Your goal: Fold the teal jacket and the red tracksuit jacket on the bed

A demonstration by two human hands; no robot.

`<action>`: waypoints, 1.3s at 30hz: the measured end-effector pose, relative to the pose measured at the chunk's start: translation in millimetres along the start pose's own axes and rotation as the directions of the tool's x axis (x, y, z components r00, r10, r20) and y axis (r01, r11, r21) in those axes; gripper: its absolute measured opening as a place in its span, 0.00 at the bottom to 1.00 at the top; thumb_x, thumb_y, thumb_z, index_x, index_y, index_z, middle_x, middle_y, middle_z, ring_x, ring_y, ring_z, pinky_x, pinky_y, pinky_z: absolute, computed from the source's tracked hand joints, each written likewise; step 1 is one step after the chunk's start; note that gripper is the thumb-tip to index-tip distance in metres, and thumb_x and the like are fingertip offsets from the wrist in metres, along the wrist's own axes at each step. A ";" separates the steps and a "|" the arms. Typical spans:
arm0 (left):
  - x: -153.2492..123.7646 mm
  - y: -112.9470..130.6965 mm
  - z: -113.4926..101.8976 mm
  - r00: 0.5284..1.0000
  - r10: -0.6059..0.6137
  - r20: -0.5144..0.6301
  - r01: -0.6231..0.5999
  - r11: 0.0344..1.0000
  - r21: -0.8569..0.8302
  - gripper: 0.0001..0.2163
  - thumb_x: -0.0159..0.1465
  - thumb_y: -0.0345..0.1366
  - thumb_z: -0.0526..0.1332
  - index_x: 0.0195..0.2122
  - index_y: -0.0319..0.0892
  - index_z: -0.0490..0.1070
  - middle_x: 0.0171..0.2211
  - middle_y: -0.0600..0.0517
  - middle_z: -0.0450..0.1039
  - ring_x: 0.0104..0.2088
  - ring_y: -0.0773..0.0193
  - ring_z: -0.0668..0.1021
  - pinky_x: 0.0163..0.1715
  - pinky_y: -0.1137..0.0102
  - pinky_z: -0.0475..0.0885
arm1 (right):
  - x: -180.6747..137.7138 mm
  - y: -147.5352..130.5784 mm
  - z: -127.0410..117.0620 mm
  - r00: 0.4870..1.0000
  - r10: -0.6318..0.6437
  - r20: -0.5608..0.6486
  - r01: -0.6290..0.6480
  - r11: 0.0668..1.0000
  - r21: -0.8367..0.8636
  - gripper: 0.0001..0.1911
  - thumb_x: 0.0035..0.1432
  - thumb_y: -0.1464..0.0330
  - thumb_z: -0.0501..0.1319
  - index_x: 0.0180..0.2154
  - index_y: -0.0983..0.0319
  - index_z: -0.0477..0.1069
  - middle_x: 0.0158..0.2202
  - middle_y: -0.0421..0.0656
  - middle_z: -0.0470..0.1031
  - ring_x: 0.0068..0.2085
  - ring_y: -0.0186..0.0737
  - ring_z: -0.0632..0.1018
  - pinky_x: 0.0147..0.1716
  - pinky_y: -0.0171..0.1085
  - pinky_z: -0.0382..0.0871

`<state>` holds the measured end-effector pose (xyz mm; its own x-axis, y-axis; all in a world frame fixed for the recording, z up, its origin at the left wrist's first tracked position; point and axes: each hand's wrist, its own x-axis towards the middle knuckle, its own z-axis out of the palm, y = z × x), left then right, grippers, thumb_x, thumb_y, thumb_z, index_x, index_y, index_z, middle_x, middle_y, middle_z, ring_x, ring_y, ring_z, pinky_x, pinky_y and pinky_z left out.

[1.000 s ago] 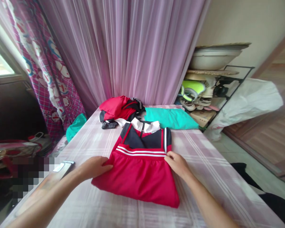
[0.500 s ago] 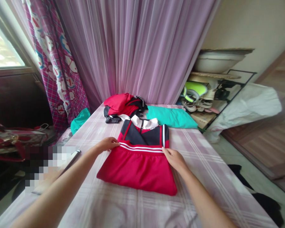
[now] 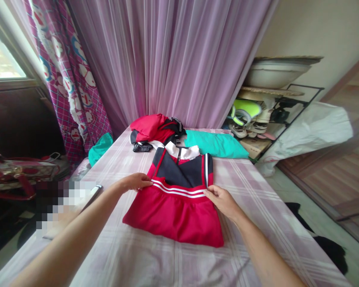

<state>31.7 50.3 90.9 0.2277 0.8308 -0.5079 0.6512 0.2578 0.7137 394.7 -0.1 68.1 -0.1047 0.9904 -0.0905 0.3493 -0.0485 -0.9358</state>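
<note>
A red dress (image 3: 175,211) with a navy top, white collar and white waist stripes lies flat on the pink checked bed (image 3: 257,187). Its skirt is folded toward me. My left hand (image 3: 136,181) pinches the left end of the striped waist. My right hand (image 3: 221,199) pinches the right end of the same stripe. Both hands are closed on the cloth.
A heap of red and black clothes (image 3: 155,131) and a folded teal garment (image 3: 215,145) lie at the far end of the bed. A phone (image 3: 91,195) rests near the left edge. A shoe rack (image 3: 257,115) stands on the right, with pink curtains (image 3: 167,59) behind.
My left hand moved from the skirt's left side up to the striped waist. My right hand stayed at the right end of the waist. The view shifted slightly.
</note>
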 end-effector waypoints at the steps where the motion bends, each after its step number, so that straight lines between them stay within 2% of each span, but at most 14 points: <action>1: 0.0 -0.1 0.8 1.000 -0.011 0.018 0.011 1.000 -0.012 0.29 0.43 0.62 0.69 0.37 0.42 0.78 0.36 0.49 0.81 0.36 0.57 0.79 0.29 0.71 0.70 | -0.6 0.0 -1.2 0.999 0.032 0.021 -0.032 0.999 0.029 0.21 0.46 0.48 0.65 0.27 0.60 0.70 0.24 0.38 0.74 0.29 0.39 0.74 0.30 0.37 0.67; 4: -0.6 1.8 4.7 0.998 -0.005 0.057 0.008 0.999 -0.047 0.31 0.42 0.62 0.70 0.37 0.42 0.77 0.37 0.48 0.81 0.38 0.56 0.80 0.32 0.69 0.72 | -1.7 -2.8 -2.9 0.991 0.089 0.100 -0.101 0.987 0.126 0.22 0.45 0.49 0.67 0.29 0.60 0.70 0.26 0.40 0.77 0.30 0.41 0.77 0.31 0.38 0.69; 7: -3.6 6.0 10.2 0.995 0.082 0.058 -0.070 0.982 -0.174 0.32 0.42 0.62 0.70 0.40 0.42 0.75 0.39 0.49 0.81 0.40 0.56 0.80 0.38 0.67 0.73 | -3.8 -7.0 -1.3 0.985 0.092 0.148 -0.115 0.982 0.152 0.20 0.46 0.51 0.68 0.29 0.60 0.69 0.27 0.39 0.76 0.30 0.39 0.76 0.31 0.36 0.68; 12: -18.0 14.3 7.3 0.988 0.155 -0.006 -0.148 0.932 -0.330 0.31 0.44 0.60 0.72 0.40 0.42 0.72 0.40 0.50 0.80 0.42 0.56 0.80 0.43 0.64 0.74 | -6.7 -9.0 -5.3 1.000 0.024 -0.014 -0.022 0.997 0.078 0.23 0.47 0.52 0.67 0.24 0.57 0.56 0.19 0.31 0.61 0.24 0.32 0.65 0.26 0.33 0.59; 15: -25.7 24.0 -6.9 0.969 0.225 -0.103 -0.246 0.911 -0.330 0.28 0.47 0.57 0.72 0.40 0.42 0.72 0.39 0.51 0.79 0.41 0.58 0.79 0.42 0.64 0.74 | 1.3 -12.3 -16.4 0.992 -0.033 -0.121 0.046 0.993 0.106 0.22 0.46 0.52 0.67 0.27 0.56 0.57 0.22 0.32 0.64 0.26 0.34 0.68 0.28 0.34 0.62; 17: -22.9 30.5 -15.4 0.944 0.277 -0.178 -0.318 0.909 -0.270 0.28 0.49 0.58 0.70 0.42 0.42 0.72 0.40 0.51 0.78 0.40 0.58 0.79 0.40 0.65 0.74 | 13.5 -13.9 -21.2 0.976 -0.062 -0.210 0.086 0.991 0.106 0.22 0.44 0.52 0.67 0.30 0.56 0.58 0.25 0.34 0.67 0.29 0.37 0.71 0.30 0.35 0.64; 19: -11.6 34.0 -17.5 0.922 0.267 -0.280 -0.310 0.944 -0.118 0.27 0.50 0.59 0.68 0.40 0.42 0.71 0.36 0.52 0.77 0.37 0.59 0.78 0.34 0.67 0.72 | 28.5 -11.9 -19.6 0.944 -0.078 -0.321 0.091 0.996 0.024 0.22 0.43 0.53 0.67 0.31 0.56 0.59 0.26 0.36 0.68 0.30 0.40 0.72 0.31 0.37 0.65; 22: 14.7 30.4 -7.3 0.862 0.171 -0.477 -0.113 0.983 0.147 0.21 0.50 0.55 0.69 0.32 0.42 0.69 0.28 0.53 0.73 0.34 0.59 0.76 0.30 0.68 0.68 | 46.7 -1.4 -6.4 0.900 -0.064 -0.432 -0.023 0.981 -0.193 0.18 0.43 0.56 0.66 0.31 0.55 0.60 0.28 0.38 0.70 0.31 0.41 0.73 0.32 0.37 0.63; 24: 29.9 23.9 2.0 0.840 0.116 -0.531 -0.031 0.985 0.167 0.18 0.51 0.51 0.69 0.32 0.43 0.69 0.29 0.52 0.74 0.35 0.58 0.77 0.32 0.68 0.68 | 52.0 7.8 3.3 0.896 -0.040 -0.443 -0.107 0.947 -0.302 0.16 0.45 0.57 0.64 0.32 0.55 0.61 0.30 0.38 0.72 0.31 0.41 0.74 0.31 0.37 0.62; 28: 38.1 11.6 5.3 0.879 0.044 -0.474 0.008 0.994 0.107 0.22 0.52 0.56 0.67 0.37 0.42 0.72 0.32 0.49 0.77 0.36 0.56 0.78 0.32 0.67 0.69 | 51.1 21.2 9.8 0.908 -0.082 -0.410 -0.114 0.895 -0.431 0.14 0.51 0.56 0.62 0.36 0.56 0.63 0.34 0.41 0.76 0.34 0.42 0.76 0.31 0.37 0.61; 32: 25.9 6.3 -7.4 0.976 0.022 -0.218 -0.028 0.999 -0.027 0.30 0.49 0.66 0.63 0.34 0.41 0.74 0.34 0.49 0.79 0.38 0.56 0.79 0.34 0.68 0.70 | 51.0 24.3 2.8 0.913 -0.108 -0.394 -0.098 0.877 -0.470 0.14 0.52 0.57 0.62 0.37 0.56 0.65 0.35 0.42 0.78 0.35 0.43 0.78 0.31 0.37 0.62; 34: 20.6 5.7 -11.6 0.993 0.041 -0.113 -0.060 0.983 -0.172 0.32 0.44 0.65 0.67 0.37 0.41 0.75 0.35 0.49 0.79 0.38 0.57 0.79 0.35 0.68 0.71 | 53.2 22.5 -1.7 0.885 -0.168 -0.434 -0.057 0.886 -0.460 0.14 0.52 0.56 0.62 0.37 0.56 0.66 0.34 0.42 0.79 0.35 0.44 0.78 0.32 0.37 0.63; 37: 20.2 7.1 -10.8 0.989 0.098 -0.113 -0.128 0.948 -0.291 0.33 0.41 0.62 0.71 0.39 0.40 0.73 0.36 0.50 0.79 0.38 0.58 0.79 0.36 0.67 0.72 | 57.7 17.3 -6.4 0.824 -0.288 -0.489 0.022 0.878 -0.479 0.16 0.53 0.54 0.61 0.39 0.56 0.66 0.34 0.43 0.79 0.35 0.45 0.78 0.33 0.37 0.64; 39: 25.5 9.1 -6.6 0.977 0.095 -0.190 -0.143 0.956 -0.256 0.31 0.45 0.61 0.70 0.39 0.41 0.72 0.36 0.50 0.79 0.38 0.57 0.79 0.36 0.66 0.72 | 60.1 15.3 -6.2 0.812 -0.329 -0.482 0.031 0.849 -0.527 0.15 0.54 0.55 0.61 0.40 0.57 0.67 0.34 0.43 0.79 0.35 0.45 0.79 0.33 0.37 0.64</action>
<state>38.7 77.1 87.6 0.1471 0.9300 -0.3368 0.4050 0.2540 0.8783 399.6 59.4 50.5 0.2492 0.8826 0.3986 0.7841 0.0577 -0.6179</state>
